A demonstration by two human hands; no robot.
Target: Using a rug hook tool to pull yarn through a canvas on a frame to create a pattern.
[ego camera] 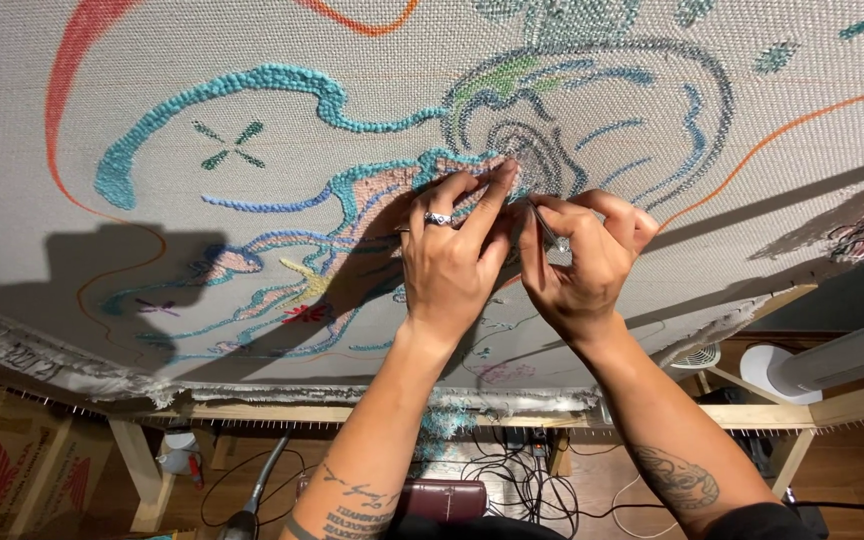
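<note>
A large grey backing cloth [252,60] is stretched on a wooden frame [512,412] and bears tufted yarn shapes in teal, blue, pink and orange. My left hand [449,262], wearing a ring, presses its fingertips on a pink and teal yarn patch [392,190] near the cloth's middle. My right hand [582,265] sits right beside it, fingers pinched around a small thin metal tool [552,237] held at the cloth. The tool's tip is hidden between my two hands.
Under the frame lie tangled black cables [527,485], a dark red case [442,498] and a white fan [697,356]. A cardboard box [12,470] stands at the lower left. A white cylinder [847,355] leans at the right, beside a wooden floor.
</note>
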